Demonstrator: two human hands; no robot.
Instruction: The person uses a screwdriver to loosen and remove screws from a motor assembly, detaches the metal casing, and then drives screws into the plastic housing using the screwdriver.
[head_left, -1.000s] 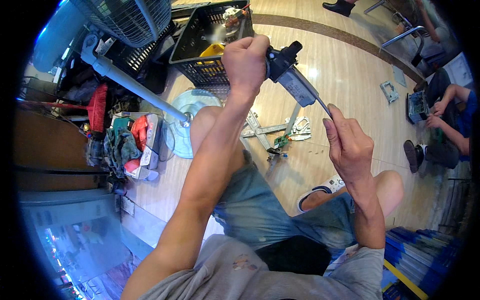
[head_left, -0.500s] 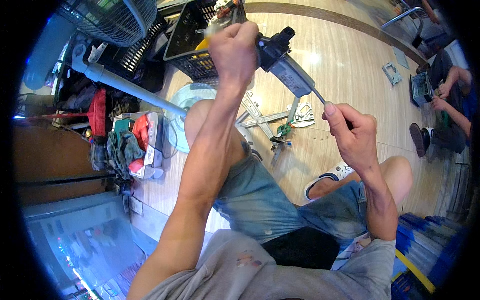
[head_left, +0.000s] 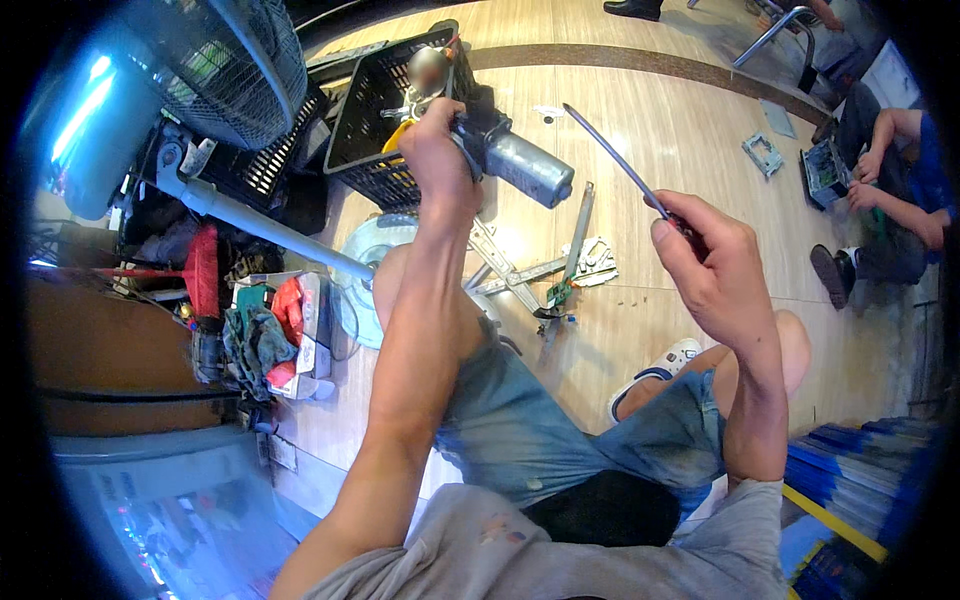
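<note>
Left hand [head_left: 440, 165], closed around the dark end of a motor unit with a black housing and a silver metal cylinder [head_left: 528, 170]; the cylinder points out to the right and slightly downward. Right hand [head_left: 715, 268], closed narrowly about the handle of a screwdriver with a long, slim metal shaft [head_left: 630, 175]; the handle is mostly hidden in the palm. The shaft slants up and to the left, its tip apart from the motor unit. Both objects are held above a pale floor of streaked tiles [head_left: 680, 130].

Beyond the left hand stands a black perforated plastic crate [head_left: 378, 178] with a yellow item inside. Below the motor unit, a crossed assembly of flat metal arms [head_left: 515, 280] lies on the floor. Farther left, a grey-blue fan pole [head_left: 262, 226] slopes down to a round, pale blue base [head_left: 360, 320]; near it is a white-sided box [head_left: 318, 330] bearing dark green and red cloths [head_left: 288, 310]. At far right, a co-worker's hands [head_left: 868, 182] are beside a dark box-shaped unit [head_left: 825, 178].
</note>
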